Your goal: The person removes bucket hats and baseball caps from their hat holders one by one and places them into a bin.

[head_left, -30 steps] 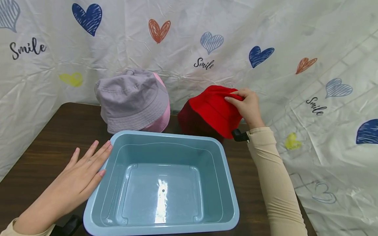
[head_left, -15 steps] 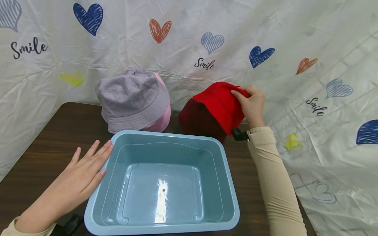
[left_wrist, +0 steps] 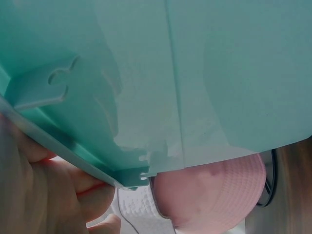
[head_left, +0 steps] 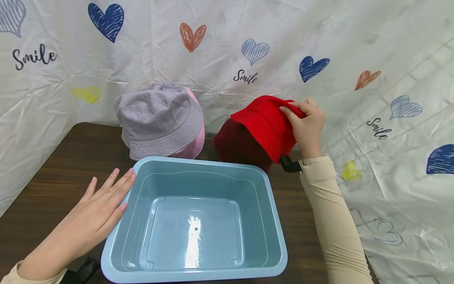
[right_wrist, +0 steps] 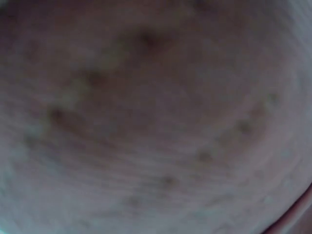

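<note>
My right hand pinches the upper right part of a bright red bucket hat, which sits tilted over a dark red hat at the back of the table. Blurred ridged fabric fills the right wrist view, too close to identify. My left hand lies with straight fingers against the left rim of a light blue plastic basin. In the left wrist view, the fingers touch the basin's rim from outside, and the basin's outer wall fills most of the picture.
Behind the basin's left part stands a grey bucket hat with a pink hat partly hidden beneath it. A white cloth printed with hearts hangs behind the dark wooden table.
My right hand has moved up and to the right, drawing the red bucket hat with it and baring more of the dark red hat. My left hand stays on the basin's rim.
</note>
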A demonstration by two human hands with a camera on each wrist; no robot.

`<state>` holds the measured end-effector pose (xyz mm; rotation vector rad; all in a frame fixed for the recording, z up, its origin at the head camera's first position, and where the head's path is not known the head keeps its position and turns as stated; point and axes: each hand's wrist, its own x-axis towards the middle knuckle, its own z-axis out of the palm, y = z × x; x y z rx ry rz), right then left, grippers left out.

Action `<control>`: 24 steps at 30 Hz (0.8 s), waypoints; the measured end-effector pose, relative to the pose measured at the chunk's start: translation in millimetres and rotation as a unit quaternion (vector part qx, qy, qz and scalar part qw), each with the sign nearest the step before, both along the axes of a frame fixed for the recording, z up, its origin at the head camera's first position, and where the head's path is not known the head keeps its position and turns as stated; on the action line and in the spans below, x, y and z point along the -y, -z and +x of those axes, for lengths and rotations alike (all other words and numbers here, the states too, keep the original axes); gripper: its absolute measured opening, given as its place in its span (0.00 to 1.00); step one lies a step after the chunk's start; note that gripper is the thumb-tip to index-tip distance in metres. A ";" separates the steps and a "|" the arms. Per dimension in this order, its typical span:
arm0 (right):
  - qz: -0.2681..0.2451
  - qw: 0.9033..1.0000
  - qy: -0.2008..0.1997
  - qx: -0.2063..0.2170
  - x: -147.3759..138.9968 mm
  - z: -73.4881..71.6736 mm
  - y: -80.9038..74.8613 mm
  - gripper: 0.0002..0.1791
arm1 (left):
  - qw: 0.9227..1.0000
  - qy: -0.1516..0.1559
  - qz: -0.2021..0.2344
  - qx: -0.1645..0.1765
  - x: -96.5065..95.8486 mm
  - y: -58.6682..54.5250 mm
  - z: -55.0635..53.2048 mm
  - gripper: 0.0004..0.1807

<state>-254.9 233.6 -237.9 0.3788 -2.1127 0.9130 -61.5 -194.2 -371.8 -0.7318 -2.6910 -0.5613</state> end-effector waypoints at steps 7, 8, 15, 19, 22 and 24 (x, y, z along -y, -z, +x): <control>0.031 0.999 -0.043 0.000 2.3 14.8 1.9 0.11 | 1.000 -0.001 0.004 0.000 -0.4 0.5 0.0 0.33; 0.034 0.998 -0.049 0.007 1.7 16.4 3.0 0.11 | 1.000 -0.001 0.004 0.000 -0.5 0.5 -0.1 0.33; 0.082 0.987 -0.090 0.104 -6.3 25.7 10.6 0.09 | 1.000 0.000 0.005 0.002 -0.6 0.5 -0.2 0.33; 0.064 0.981 -0.119 0.139 -11.5 27.9 12.6 0.08 | 1.000 -0.001 0.006 0.000 -0.4 0.7 -0.3 0.33; 0.006 0.980 -0.130 0.149 -13.7 27.9 12.4 0.09 | 1.000 -0.001 0.006 0.001 -0.5 0.9 -0.3 0.34; -0.024 0.981 -0.120 0.148 -13.9 27.0 11.7 0.09 | 1.000 -0.001 0.007 0.002 -0.5 1.2 -0.4 0.34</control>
